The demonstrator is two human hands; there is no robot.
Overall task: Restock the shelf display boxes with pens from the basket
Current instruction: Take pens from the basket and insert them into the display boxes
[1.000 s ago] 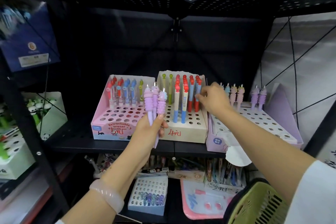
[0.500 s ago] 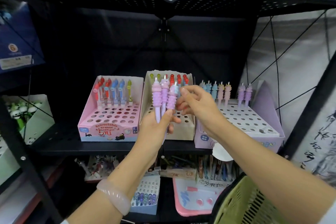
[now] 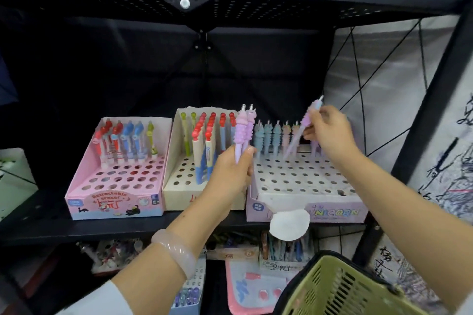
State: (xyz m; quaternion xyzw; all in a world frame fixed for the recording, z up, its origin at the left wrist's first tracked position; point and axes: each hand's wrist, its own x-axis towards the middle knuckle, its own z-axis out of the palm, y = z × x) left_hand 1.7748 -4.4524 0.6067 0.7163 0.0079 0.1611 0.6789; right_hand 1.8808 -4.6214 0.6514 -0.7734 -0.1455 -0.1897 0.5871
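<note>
My left hand (image 3: 231,169) grips two purple unicorn pens (image 3: 243,130) upright in front of the middle box. My right hand (image 3: 329,133) pinches a single purple pen (image 3: 303,125), tilted, its lower tip over the back rows of the lilac unicorn display box (image 3: 307,181). That box has a row of pastel pens (image 3: 273,135) standing along its back and many bare holes in front. The green basket (image 3: 340,286) sits at the bottom right, below my right arm.
A pink eraser-pen box (image 3: 115,199) and a cream box with red-capped pens (image 3: 184,181) stand to the left on the black shelf (image 3: 76,227). A black upper shelf (image 3: 230,0) hangs overhead. More stationery fills the lower shelf. A black upright post (image 3: 430,110) stands right.
My right hand took one pen from the bunch in my left hand and carried it right, over the lilac box. The left hand now holds two pens.
</note>
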